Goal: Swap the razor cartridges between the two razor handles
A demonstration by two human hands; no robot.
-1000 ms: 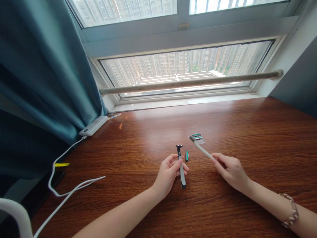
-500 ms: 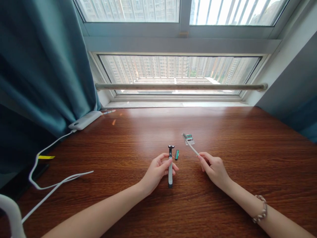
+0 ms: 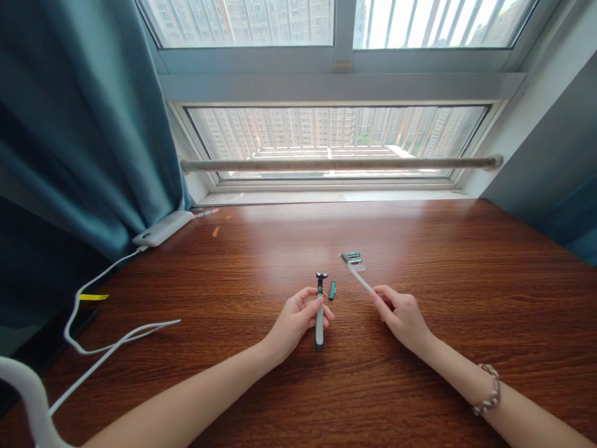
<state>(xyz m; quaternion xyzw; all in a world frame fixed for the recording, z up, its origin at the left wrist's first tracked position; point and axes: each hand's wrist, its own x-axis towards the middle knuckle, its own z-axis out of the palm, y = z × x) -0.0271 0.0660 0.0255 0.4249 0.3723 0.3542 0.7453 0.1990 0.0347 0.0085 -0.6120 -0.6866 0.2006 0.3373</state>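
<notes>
My left hand [image 3: 295, 320] is closed around a grey razor handle [image 3: 319, 320] with a black head end, held upright over the wooden table [image 3: 420, 386]. A small green blade cartridge [image 3: 332, 290] lies on the table just right of the handle's top. My right hand [image 3: 403, 316] pinches the end of a thin white stick [image 3: 360, 279], perhaps a small brush, whose far tip rests by a clear cartridge holder [image 3: 353, 259] with green blades.
A white power bank [image 3: 162, 228] lies at the table's back left by a teal curtain [image 3: 84, 124], with white cables [image 3: 107, 339] trailing over the left side. A window with a rail [image 3: 340, 163] runs along the back. A bracelet is on my right wrist.
The view shifted and steadied. Both hands drew slightly closer to me and left, still holding the razor handle and the white stick.
</notes>
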